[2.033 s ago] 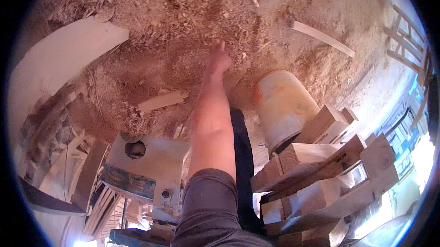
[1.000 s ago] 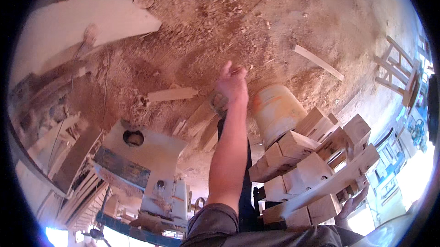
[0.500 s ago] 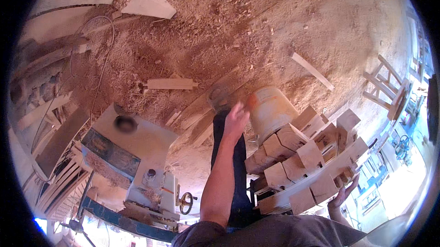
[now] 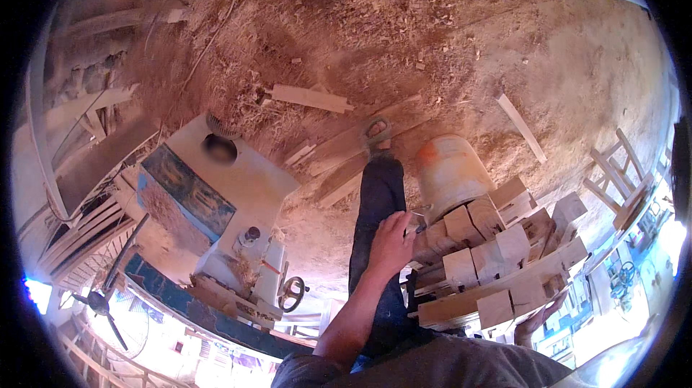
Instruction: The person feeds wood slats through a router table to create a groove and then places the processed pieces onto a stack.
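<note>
My left hand (image 4: 393,245) is over my dark trouser leg, beside the left end of a stack of squared wooden blocks (image 4: 497,247). Its fingers are bent together; a small, thin, pale-and-dark thing shows at the fingertips, too small to name. At the stack's near right end is my right hand (image 4: 535,324), its fingers stretched up along the block ends, partly hidden by the wood. A long pale board (image 4: 461,309) lies along the near side of the stack. Just beyond the blocks stands a whitish bucket (image 4: 453,172) with orange stains.
On the left stands a woodworking machine (image 4: 252,172) with a handwheel (image 4: 293,294). Shavings and loose wood strips (image 4: 310,97) cover the floor around my sandalled foot (image 4: 378,128). A wooden stool (image 4: 620,179) lies at the right. A cable (image 4: 216,35) curves across the upper left.
My left hand has come back from near the bucket toward me, beside the blocks. My right hand's fingers now lie closer to the wood. The whole view has shifted, moving the scene rightward.
</note>
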{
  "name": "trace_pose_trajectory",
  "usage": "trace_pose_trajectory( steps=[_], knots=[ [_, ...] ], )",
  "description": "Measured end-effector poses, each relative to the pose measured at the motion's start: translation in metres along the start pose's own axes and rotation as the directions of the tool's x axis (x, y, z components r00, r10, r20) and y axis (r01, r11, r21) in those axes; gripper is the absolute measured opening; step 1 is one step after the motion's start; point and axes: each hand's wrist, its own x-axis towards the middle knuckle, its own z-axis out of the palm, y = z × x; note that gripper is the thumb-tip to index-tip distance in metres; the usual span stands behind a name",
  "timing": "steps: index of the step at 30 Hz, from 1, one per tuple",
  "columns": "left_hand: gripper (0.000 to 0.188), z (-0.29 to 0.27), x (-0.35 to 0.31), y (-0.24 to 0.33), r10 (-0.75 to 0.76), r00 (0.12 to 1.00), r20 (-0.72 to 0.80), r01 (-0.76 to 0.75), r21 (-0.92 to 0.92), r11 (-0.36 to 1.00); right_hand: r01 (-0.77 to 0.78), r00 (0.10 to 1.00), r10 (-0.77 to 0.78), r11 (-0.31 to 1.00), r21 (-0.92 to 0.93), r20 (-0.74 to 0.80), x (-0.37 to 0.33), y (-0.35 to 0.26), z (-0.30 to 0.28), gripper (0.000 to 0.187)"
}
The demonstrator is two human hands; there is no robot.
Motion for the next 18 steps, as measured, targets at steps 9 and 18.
trace_pose_trajectory(
  steps=[9, 18],
  knots=[
    [0.052, 0.015, 0.024, -0.006, -0.089, 0.991, 0.103, 0.082, 0.072, 0.994, 0.084, 0.996, -0.068, 0.913, -0.398, 0.054, 0.004, -0.009, -0.007, 0.067],
    [0.051, 0.019, 0.028, -0.01, -0.064, 0.988, 0.14, 0.046, 0.124, 0.991, -0.145, 0.986, 0.132, 0.98, -0.138, -0.098, -0.003, -0.014, 0.002, 0.078]
  ],
)
